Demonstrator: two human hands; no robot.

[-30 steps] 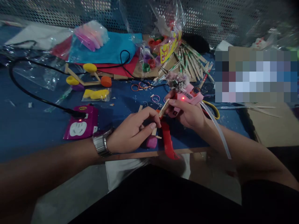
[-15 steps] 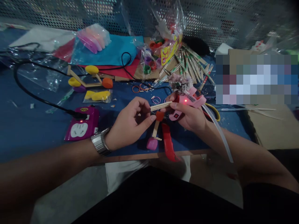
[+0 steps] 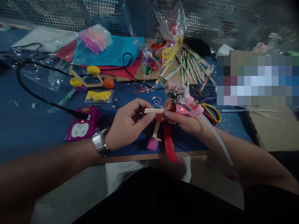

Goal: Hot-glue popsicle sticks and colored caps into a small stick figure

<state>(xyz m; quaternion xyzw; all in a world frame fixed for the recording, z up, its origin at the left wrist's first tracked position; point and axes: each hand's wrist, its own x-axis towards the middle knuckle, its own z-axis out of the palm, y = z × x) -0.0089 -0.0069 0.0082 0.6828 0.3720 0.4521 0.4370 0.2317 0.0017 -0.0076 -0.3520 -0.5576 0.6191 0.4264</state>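
Between my hands is a small bundle of pale wooden sticks [image 3: 155, 110], held level. My left hand [image 3: 130, 119] has its thumb and fingers closed around the left end. My right hand [image 3: 184, 119] pinches the right end and also holds a pink hot glue gun [image 3: 190, 109], its red light lit. A translucent glue stick [image 3: 217, 137] trails from the gun over my forearm. Below my hands, a stick piece with an orange block [image 3: 159, 117] and a pink block [image 3: 152, 144] lies on the table. Beside it is a red utility knife [image 3: 169, 144], reaching past the table edge.
A purple power socket [image 3: 83, 123] with a black cable stands at left. Behind it lie a stick assembly with a yellow disc [image 3: 93, 70] and a yellow packet [image 3: 99, 95]. Bundled sticks [image 3: 191, 67], plastic bags and yellow-handled scissors [image 3: 213, 112] lie farther back and right.
My right hand has moved left and slightly down with the glue gun. The wooden sticks have gone from slanted to level, and their left end now reaches over my left fingers.
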